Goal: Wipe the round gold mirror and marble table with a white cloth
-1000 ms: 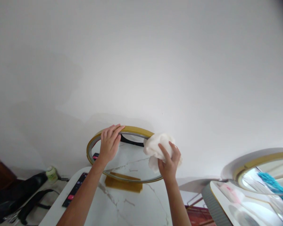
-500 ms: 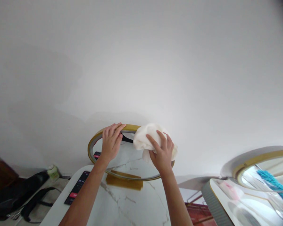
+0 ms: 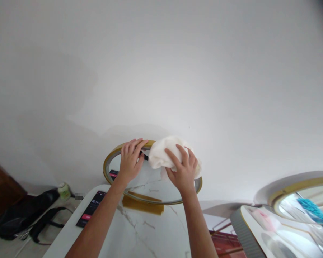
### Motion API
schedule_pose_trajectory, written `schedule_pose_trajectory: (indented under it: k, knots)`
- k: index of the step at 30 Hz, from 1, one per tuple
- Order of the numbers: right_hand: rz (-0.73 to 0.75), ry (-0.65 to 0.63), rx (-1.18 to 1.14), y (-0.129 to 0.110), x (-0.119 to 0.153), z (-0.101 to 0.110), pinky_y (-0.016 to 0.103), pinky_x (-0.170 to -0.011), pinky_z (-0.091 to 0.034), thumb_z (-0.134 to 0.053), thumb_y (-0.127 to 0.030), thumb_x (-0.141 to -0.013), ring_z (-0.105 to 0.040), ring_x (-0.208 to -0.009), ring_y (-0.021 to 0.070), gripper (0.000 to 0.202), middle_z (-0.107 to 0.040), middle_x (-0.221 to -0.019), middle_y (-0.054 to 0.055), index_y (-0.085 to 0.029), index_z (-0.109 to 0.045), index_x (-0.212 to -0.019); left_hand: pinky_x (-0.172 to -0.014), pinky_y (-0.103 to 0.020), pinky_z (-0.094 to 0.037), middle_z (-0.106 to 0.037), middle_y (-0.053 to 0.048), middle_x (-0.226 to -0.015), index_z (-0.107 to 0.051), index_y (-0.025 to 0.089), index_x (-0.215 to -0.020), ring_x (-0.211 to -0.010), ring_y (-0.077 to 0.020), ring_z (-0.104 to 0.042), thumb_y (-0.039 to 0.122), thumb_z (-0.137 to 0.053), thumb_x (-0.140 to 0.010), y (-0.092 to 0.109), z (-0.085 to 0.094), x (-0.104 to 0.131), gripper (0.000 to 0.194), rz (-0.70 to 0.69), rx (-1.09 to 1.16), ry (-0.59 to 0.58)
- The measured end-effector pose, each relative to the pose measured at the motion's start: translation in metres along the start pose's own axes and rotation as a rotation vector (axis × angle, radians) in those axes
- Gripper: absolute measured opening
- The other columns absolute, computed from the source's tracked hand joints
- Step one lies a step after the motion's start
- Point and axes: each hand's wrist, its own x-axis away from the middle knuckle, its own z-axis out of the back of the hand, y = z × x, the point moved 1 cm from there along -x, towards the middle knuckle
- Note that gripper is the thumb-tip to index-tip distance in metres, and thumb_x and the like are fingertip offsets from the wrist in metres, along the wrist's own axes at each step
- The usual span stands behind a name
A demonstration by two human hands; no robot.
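A round mirror [image 3: 148,182] with a gold rim stands on a white marble-patterned tabletop [image 3: 150,236], close against the wall. My left hand [image 3: 130,161] grips the top left of its rim, fingers hooked over the edge and thumb on the glass side. In my right hand [image 3: 181,170] is a bunched white cloth [image 3: 167,152], pressed at the mirror's upper right and covering part of the rim there. The cloth is reflected in the glass below it. At the mirror's foot sits a gold base [image 3: 142,206].
A phone [image 3: 91,208] with a lit screen lies by the table's left edge. Black bags [image 3: 27,215] and a pale green bottle [image 3: 64,191] are on the left. At right stands a second gold-rimmed mirror [image 3: 296,188] on a ribbed-side table [image 3: 247,233].
My right hand and the cloth have shifted slightly left and up along the mirror's rim. My left hand keeps its hold. The view has turned a little.
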Motion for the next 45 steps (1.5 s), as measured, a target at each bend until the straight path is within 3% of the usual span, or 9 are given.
schedule_pose_trajectory:
  k: [8, 12, 16, 24, 29, 35, 45]
  knots:
    - [-0.131, 0.186, -0.140, 0.041, 0.044, -0.011, 0.055, -0.101, -0.032, -0.061, -0.038, -0.079, -0.035, -0.124, 0.0335, 0.045, -0.037, -0.140, 0.006, -0.031, -0.055, -0.123, -0.107, -0.048, -0.021, -0.048, -0.009, -0.133, -0.045, 0.024, -0.132, -0.125, -0.0266, -0.037, 0.029, -0.041, -0.089, -0.002, -0.007, 0.002, 0.043, 0.014, 0.002, 0.086]
    - [-0.171, 0.225, -0.166, 0.047, 0.051, -0.014, 0.054, -0.099, -0.034, -0.060, -0.037, -0.079, -0.040, -0.121, 0.0320, 0.044, -0.041, -0.137, 0.008, -0.028, -0.055, -0.122, -0.108, -0.048, -0.021, -0.048, -0.009, -0.133, -0.045, 0.023, -0.131, -0.126, -0.0266, -0.036, 0.030, -0.041, -0.089, 0.001, -0.007, 0.002, 0.043, 0.016, 0.012, 0.096]
    - [-0.170, 0.242, -0.115, 0.031, 0.041, -0.011, 0.055, -0.100, -0.032, -0.061, -0.038, -0.079, -0.038, -0.122, 0.0336, 0.043, -0.042, -0.137, 0.007, -0.029, -0.057, -0.120, -0.109, -0.049, -0.019, -0.048, -0.011, -0.131, -0.047, 0.020, -0.128, -0.125, -0.0273, -0.037, 0.030, -0.042, -0.088, 0.003, -0.009, 0.001, 0.042, 0.058, 0.009, 0.141]
    - [0.013, 0.001, 0.028, -0.025, -0.009, 0.000, 0.055, -0.099, -0.029, -0.065, -0.041, -0.077, -0.029, -0.128, 0.0369, 0.054, -0.038, -0.142, 0.000, -0.041, -0.049, -0.128, -0.108, -0.050, -0.018, -0.047, -0.011, -0.132, -0.045, 0.021, -0.129, -0.125, -0.0279, -0.035, 0.034, -0.035, -0.087, 0.006, -0.008, 0.003, 0.045, 0.041, 0.053, 0.117]
    - [0.101, -0.043, 0.031, -0.035, -0.024, -0.006, 0.055, -0.099, -0.028, -0.066, -0.040, -0.077, -0.028, -0.127, 0.0376, 0.056, -0.038, -0.143, -0.002, -0.044, -0.047, -0.130, -0.108, -0.050, -0.018, -0.048, -0.011, -0.132, -0.045, 0.020, -0.128, -0.125, -0.0288, -0.035, 0.036, -0.034, -0.086, -0.002, -0.008, 0.004, 0.046, 0.029, 0.067, 0.117]
    - [0.072, -0.016, 0.003, -0.018, -0.015, -0.005, 0.053, -0.099, -0.029, -0.066, -0.037, -0.077, -0.030, -0.127, 0.0358, 0.055, -0.039, -0.141, -0.001, -0.044, -0.048, -0.129, -0.108, -0.047, -0.019, -0.047, -0.007, -0.134, -0.045, 0.025, -0.130, -0.125, -0.0256, -0.036, 0.028, -0.034, -0.086, -0.005, -0.006, 0.001, 0.045, 0.033, 0.072, 0.052]
    - [-0.076, 0.103, -0.120, 0.028, 0.027, -0.007, 0.052, -0.100, -0.032, -0.064, -0.035, -0.077, -0.036, -0.123, 0.0324, 0.045, -0.040, -0.137, 0.004, -0.034, -0.056, -0.122, -0.108, -0.047, -0.020, -0.048, -0.007, -0.133, -0.046, 0.024, -0.130, -0.125, -0.0251, -0.037, 0.024, -0.039, -0.086, -0.009, -0.005, 0.002, 0.045, 0.049, 0.039, 0.074]
